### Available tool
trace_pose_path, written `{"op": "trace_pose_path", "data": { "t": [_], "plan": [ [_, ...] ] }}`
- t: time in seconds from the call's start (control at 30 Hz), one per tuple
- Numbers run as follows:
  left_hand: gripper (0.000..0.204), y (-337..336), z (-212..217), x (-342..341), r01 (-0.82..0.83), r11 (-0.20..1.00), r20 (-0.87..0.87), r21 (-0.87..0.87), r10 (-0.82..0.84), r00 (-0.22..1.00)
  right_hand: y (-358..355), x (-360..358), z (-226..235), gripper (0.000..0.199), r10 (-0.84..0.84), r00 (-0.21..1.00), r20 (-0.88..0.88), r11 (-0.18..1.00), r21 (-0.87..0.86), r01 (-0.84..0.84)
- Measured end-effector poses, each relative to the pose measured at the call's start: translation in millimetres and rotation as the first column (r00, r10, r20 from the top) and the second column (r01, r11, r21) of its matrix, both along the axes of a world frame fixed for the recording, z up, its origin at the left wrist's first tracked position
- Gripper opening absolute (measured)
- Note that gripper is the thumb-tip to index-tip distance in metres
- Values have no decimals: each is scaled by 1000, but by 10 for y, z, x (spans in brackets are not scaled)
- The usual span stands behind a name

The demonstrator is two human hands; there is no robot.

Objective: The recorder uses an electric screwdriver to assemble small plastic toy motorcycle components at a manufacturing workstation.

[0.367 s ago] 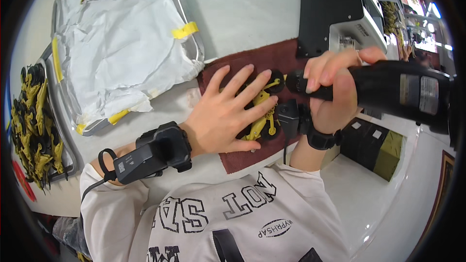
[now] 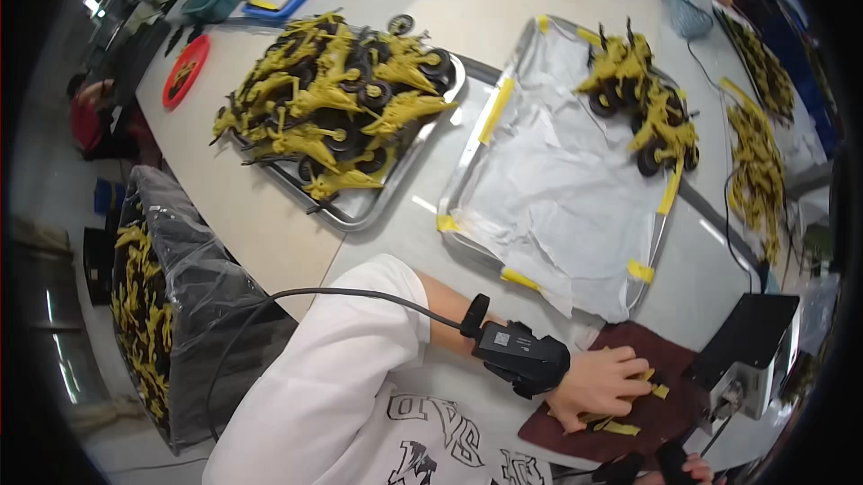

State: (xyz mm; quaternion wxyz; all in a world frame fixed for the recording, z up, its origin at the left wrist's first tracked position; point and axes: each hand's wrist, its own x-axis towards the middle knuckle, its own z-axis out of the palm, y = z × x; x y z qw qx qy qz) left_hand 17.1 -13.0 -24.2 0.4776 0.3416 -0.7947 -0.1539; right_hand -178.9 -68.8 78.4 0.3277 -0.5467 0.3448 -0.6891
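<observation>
My left hand rests on the maroon cloth, its fingers curled down over a yellow toy motorcycle. Only yellow ends of that toy show around the fingers, and the rest is hidden beneath the hand. At the lower edge my right hand is mostly cut off. Its visible fingers close round a black power screwdriver, seen only in part beside the cloth. Whether the tool's tip touches the toy cannot be made out.
A paper-lined metal tray holds several yellow motorcycles at its far right. Left of it stands a metal tray heaped with more. A black-and-white device borders the cloth. A plastic-lined bin and a red bowl are leftward.
My view has swung left, bringing the heaped tray and bin into sight. My left hand's spread fingers are now curled over the toy. My right hand and screwdriver now sit at the lower edge.
</observation>
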Motion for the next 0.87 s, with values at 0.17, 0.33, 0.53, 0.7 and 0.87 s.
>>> {"op": "trace_pose_path", "data": {
  "t": [0.17,0.33,0.53,0.7,0.87],
  "plan": [
    [78,307,989,928,-122,985,167,118,101,981,10,283,-277,30,133,991,-20,991,-30,-133],
    [69,1141,1425,2425,-922,269,150,-277,960,235,-78,50,-182,38,214,955,-206,975,-19,-223],
    [52,2006,1000,2986,-922,-166,279,-349,921,-271,-41,128,-170,66,223,969,-103,960,195,-200],
    [51,267,1803,2004,-588,684,288,-431,722,629,-92,2,-266,68,188,969,-162,979,113,-171],
    [87,-1338,963,2793,-849,529,896,-4,379,232,-26,61,-190,78,96,982,-165,982,177,-66]
  ]
}}
